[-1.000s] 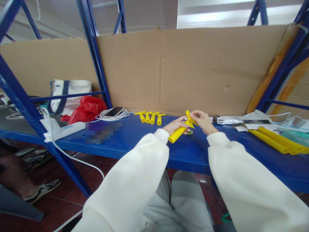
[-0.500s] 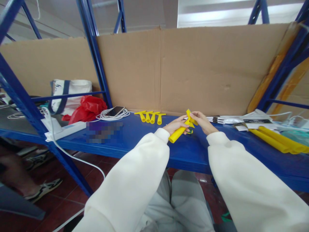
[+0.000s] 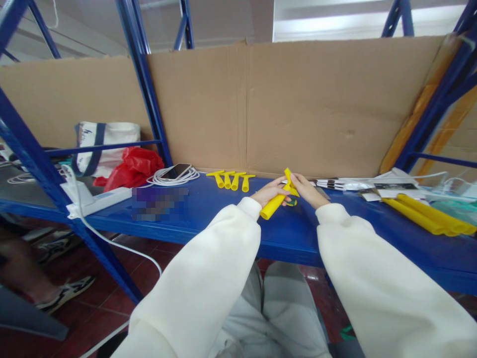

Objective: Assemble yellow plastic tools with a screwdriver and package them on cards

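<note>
My left hand (image 3: 271, 193) is wrapped round a yellow tube (image 3: 273, 206), which is tilted with its open end toward me. At the tube's far end, a yellow flared or cut part (image 3: 288, 175) sticks up, and the fingers of my right hand (image 3: 303, 190) press against it. The right fingertips are partly hidden behind that part. A small green and yellow item, perhaps a tape roll (image 3: 292, 202), shows just under my hands. Several yellow T-shaped pieces (image 3: 234, 181) stand in a row on the blue shelf (image 3: 208, 211), left of my hands.
Yellow tubes (image 3: 425, 216) lie at the right, by white packets and cables (image 3: 395, 181). At the left are a phone (image 3: 182, 170) on a coiled white cable, a red plastic bag (image 3: 136, 166), and a power strip (image 3: 108, 200). A cardboard panel (image 3: 298, 109) stands behind. Another person's leg (image 3: 30, 268) shows lower left.
My right hand has shifted slightly left, its fingers closer in against the far end of the yellow tube. The left hand keeps its hold on the tube.
</note>
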`<action>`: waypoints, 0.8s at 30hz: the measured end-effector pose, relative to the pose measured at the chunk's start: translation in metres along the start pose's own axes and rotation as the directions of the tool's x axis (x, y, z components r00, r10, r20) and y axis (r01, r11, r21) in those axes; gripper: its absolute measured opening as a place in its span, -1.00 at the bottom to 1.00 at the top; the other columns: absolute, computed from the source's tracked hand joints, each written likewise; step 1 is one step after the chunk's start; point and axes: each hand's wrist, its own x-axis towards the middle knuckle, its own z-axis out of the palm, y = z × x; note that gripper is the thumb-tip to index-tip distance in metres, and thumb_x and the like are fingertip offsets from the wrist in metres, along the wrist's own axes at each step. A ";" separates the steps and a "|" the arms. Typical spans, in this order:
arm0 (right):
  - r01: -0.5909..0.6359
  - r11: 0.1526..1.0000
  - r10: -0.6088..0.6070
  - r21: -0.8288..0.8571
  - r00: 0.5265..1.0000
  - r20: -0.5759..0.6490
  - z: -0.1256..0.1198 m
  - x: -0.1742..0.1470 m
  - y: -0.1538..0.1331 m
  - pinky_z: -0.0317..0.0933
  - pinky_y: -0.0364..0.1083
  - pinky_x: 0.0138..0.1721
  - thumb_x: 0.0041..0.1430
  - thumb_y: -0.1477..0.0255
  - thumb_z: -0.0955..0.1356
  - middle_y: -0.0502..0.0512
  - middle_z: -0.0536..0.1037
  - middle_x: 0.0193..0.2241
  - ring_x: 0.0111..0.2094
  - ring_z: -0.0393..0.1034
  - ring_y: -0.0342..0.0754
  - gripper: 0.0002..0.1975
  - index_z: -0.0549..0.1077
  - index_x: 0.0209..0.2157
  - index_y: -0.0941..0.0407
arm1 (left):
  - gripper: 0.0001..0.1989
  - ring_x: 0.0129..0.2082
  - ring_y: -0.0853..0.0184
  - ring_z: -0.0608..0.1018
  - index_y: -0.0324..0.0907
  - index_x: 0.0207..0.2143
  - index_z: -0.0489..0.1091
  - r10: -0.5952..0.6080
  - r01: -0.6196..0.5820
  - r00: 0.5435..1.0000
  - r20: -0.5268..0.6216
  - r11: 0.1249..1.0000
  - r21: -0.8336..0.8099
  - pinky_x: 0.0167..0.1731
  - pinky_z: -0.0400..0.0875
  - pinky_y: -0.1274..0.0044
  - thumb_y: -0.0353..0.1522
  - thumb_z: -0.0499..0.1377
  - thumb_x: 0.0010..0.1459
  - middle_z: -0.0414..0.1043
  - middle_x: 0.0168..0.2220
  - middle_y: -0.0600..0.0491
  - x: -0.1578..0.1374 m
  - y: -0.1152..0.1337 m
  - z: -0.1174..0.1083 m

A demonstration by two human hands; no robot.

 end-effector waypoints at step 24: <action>0.290 0.806 0.003 -0.516 0.870 0.493 -0.010 -0.016 -0.015 0.33 -0.03 -0.03 0.03 0.34 0.46 0.17 0.61 -0.15 -0.11 0.50 0.08 -0.69 0.57 -0.15 0.12 | -0.55 -0.60 0.48 0.48 -0.19 -0.05 0.27 -0.046 -0.099 0.814 -0.578 0.972 -0.215 -0.60 0.35 0.66 -0.73 0.05 0.04 0.39 -0.39 0.12 0.001 0.004 0.002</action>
